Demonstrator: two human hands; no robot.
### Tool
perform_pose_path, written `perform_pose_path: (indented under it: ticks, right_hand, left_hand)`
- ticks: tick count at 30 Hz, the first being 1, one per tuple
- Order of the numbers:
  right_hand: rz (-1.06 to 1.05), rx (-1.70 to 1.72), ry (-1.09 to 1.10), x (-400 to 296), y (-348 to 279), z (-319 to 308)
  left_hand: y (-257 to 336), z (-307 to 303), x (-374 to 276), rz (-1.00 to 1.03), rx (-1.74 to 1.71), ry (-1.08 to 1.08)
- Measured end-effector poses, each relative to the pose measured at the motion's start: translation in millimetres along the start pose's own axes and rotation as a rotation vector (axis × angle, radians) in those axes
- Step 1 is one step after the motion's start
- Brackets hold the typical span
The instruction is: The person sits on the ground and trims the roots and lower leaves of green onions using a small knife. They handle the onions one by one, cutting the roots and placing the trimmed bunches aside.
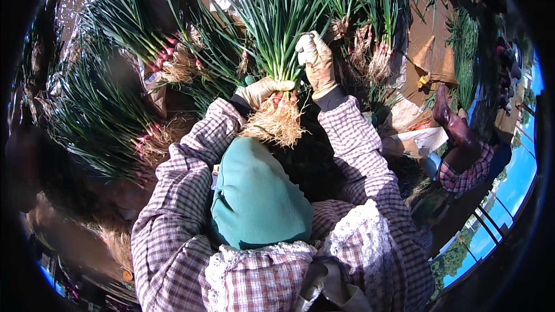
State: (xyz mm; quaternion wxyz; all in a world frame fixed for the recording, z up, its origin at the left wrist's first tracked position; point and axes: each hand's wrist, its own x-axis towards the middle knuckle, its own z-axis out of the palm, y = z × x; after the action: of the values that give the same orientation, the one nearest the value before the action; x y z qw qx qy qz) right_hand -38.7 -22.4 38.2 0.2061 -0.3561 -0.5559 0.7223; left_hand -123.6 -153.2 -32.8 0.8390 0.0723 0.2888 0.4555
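Note:
My left hand [263, 91], in a pale glove with a dark cuff, grips a bunch of green onions [279, 47] just above their pinkish bulbs. The bunch stands with its long green leaves away from me and its tangled pale roots [277, 125] towards me. Beside the leaves, on their right, my right hand [317, 63] is raised in a stained, pale glove with its fingers curled. Whether those fingers pinch a leaf cannot be told. A green cloth [260, 195] lies in view between my checked sleeves.
More onion bunches lie at the upper left [169, 58], the left [147, 138] and the upper right [381, 52]. Paper or plastic wrappings [414, 141] lie at the right, near another person's bare arm [459, 132]. A brown sack-like piece [438, 63] sits beyond them.

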Motion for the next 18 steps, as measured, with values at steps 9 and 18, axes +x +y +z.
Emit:
perform_pose_path:
  ticks: [9, 18]
  right_hand:
    - [-0.071, 0.718, 0.093, -20.3, -67.9, 15.5]
    - [-0.126, -1.498, -0.336, -73.8, 16.4, -65.9]
  left_hand:
    - [-20.4, -7.4, 17.2, 0.017, 0.192, 0.259]
    - [-14.7, 6.3, 8.8, 0.053, 0.294, 0.335]
